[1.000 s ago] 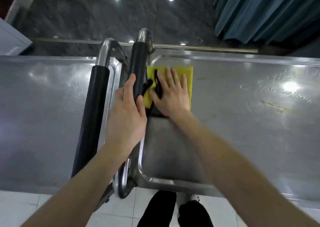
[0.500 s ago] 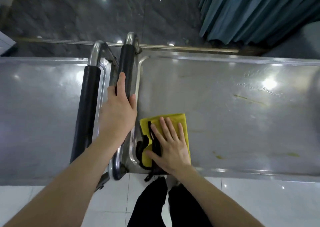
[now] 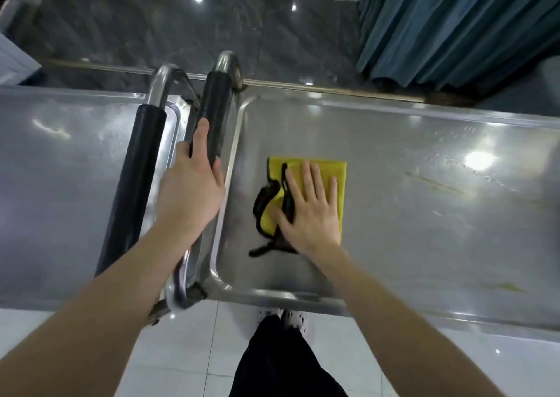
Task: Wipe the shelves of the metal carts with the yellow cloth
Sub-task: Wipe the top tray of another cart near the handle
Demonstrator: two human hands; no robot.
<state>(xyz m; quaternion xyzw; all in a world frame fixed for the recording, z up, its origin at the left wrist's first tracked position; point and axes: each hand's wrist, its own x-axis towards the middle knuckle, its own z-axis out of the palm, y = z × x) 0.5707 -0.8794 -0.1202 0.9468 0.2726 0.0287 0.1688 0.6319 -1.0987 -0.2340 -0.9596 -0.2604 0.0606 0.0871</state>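
Two metal carts stand side by side. The right cart's top shelf (image 3: 424,229) fills the middle and right; the left cart's shelf (image 3: 60,184) lies at the left. A folded yellow cloth (image 3: 336,178) with black edging lies on the right shelf near its left end. My right hand (image 3: 312,211) presses flat on the cloth, fingers straight and spread. My left hand (image 3: 191,190) grips the black padded handle (image 3: 216,108) of the right cart, thumb on one side and fingers curled over the other.
The left cart's black padded handle (image 3: 136,190) runs beside the gripped one. Yellowish streaks (image 3: 433,182) mark the right shelf further right. A teal curtain (image 3: 454,26) hangs at the back right. Dark stone floor lies behind, white tiles and my shoes (image 3: 291,317) in front.
My right hand slid the cloth from the far left corner toward me to the near edge, then back out to mid-shelf and slightly right. My left hand stayed on the handle.
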